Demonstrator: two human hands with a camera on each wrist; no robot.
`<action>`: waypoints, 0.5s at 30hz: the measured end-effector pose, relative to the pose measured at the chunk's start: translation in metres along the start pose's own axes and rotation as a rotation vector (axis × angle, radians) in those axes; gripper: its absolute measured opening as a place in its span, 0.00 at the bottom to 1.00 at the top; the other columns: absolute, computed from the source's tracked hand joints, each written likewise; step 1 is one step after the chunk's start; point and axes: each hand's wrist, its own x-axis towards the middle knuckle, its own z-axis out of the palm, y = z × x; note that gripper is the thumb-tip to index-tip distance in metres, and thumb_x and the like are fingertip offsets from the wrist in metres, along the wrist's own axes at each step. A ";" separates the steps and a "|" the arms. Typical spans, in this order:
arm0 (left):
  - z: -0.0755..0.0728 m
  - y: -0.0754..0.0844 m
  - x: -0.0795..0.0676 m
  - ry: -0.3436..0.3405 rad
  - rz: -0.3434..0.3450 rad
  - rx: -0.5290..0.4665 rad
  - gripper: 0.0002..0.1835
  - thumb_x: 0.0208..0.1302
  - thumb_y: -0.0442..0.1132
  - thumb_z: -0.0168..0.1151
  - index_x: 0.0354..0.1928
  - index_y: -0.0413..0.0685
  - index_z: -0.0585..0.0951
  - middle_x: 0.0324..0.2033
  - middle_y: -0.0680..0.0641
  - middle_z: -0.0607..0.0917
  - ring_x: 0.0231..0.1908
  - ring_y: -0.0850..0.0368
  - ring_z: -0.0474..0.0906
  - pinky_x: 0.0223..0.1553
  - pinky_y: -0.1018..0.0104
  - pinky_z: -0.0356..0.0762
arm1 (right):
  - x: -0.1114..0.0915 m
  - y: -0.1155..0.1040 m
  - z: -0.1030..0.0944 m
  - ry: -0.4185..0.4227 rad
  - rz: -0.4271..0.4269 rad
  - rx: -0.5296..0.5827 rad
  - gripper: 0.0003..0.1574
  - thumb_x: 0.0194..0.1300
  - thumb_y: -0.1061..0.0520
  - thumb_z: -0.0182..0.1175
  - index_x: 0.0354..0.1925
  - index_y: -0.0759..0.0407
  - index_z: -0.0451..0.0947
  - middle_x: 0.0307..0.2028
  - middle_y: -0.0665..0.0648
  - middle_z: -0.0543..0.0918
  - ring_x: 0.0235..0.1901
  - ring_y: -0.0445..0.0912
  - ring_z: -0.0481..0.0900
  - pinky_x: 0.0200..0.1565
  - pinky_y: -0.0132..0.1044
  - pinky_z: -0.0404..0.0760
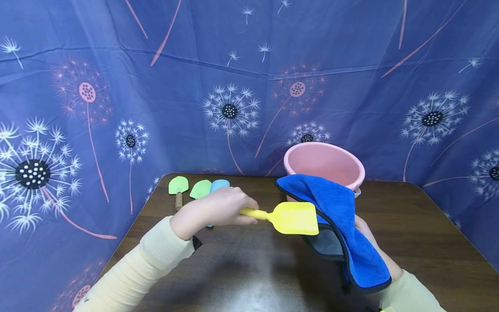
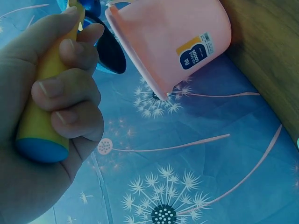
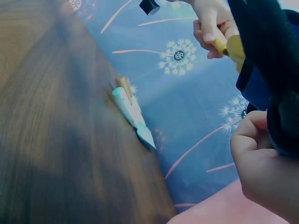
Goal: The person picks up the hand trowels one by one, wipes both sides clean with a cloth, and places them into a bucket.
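A yellow toy shovel (image 1: 295, 218) is raised over the table, its blade pointing right. My left hand (image 1: 223, 206) grips its handle, fingers wrapped around the thick yellow grip (image 2: 49, 105), which ends in a blue cap in the left wrist view. Just right of the blade hangs a blue towel (image 1: 337, 203) with black edging and a grey underside. My right hand (image 1: 366, 234) holds the towel from behind; its curled fingers (image 3: 252, 133) show against the cloth in the right wrist view. The towel overlaps the shovel's blade tip area in the head view.
Behind the towel stands a pink bucket (image 1: 321, 161), with a label on its side (image 2: 195, 51). Two green shovels (image 1: 178, 185) and a blue one (image 1: 219, 185) lie at the back left of the dark wooden table (image 1: 413, 229). A blue dandelion-print sheet (image 1: 249, 56) hangs behind.
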 end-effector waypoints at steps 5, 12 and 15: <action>0.002 0.000 -0.005 -0.015 -0.014 0.012 0.09 0.57 0.47 0.66 0.24 0.58 0.77 0.14 0.62 0.67 0.16 0.68 0.61 0.18 0.73 0.60 | -0.001 -0.004 -0.008 -0.139 0.063 0.239 0.30 0.75 0.64 0.23 0.42 0.51 0.74 0.32 0.42 0.77 0.32 0.34 0.76 0.33 0.23 0.70; 0.006 -0.001 -0.009 -0.017 -0.036 0.005 0.10 0.57 0.47 0.66 0.24 0.58 0.76 0.14 0.61 0.67 0.16 0.68 0.60 0.18 0.73 0.61 | -0.005 -0.009 -0.012 -0.119 0.116 0.212 0.30 0.75 0.64 0.23 0.39 0.50 0.73 0.30 0.41 0.76 0.30 0.33 0.75 0.32 0.23 0.70; 0.007 -0.002 -0.011 -0.018 -0.041 -0.002 0.10 0.57 0.47 0.66 0.24 0.58 0.76 0.14 0.61 0.67 0.16 0.68 0.60 0.18 0.73 0.60 | -0.007 -0.010 -0.011 -0.055 0.090 0.132 0.30 0.75 0.66 0.24 0.37 0.49 0.73 0.29 0.41 0.75 0.28 0.33 0.73 0.29 0.23 0.67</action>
